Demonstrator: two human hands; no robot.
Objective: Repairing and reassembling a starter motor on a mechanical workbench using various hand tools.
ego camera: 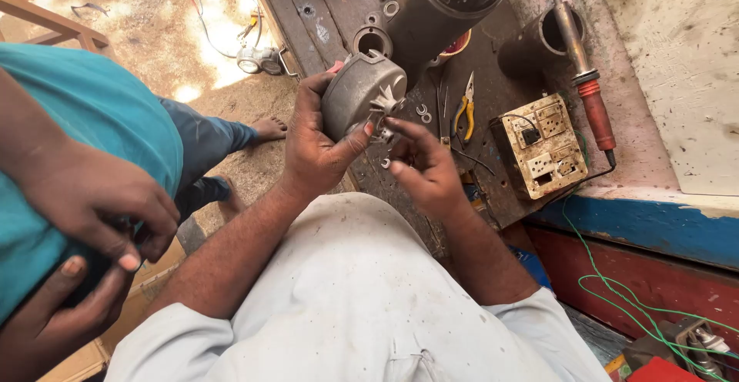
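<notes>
My left hand [312, 147] is wrapped around a round grey metal motor housing [356, 99] and holds it up over the workbench, thumb pressed near its finned metal hub [385, 105]. My right hand [423, 170] is just right of the housing. Its fingertips pinch at a small metal part by the hub, but what it grips is too small to make out. Both forearms come out of white sleeves at the bottom of the view.
A dark wooden workbench [308, 13] carries a big dark motor body [435, 13], yellow-handled pliers [465, 109], loose washers [423, 111], a worn switch-and-socket box [541, 145], a red-handled soldering iron [589, 82] and a pipe section [531, 43]. Green wire [616, 290] trails at right. Another person in a teal shirt [85, 113] stands at left with hands together [92, 220].
</notes>
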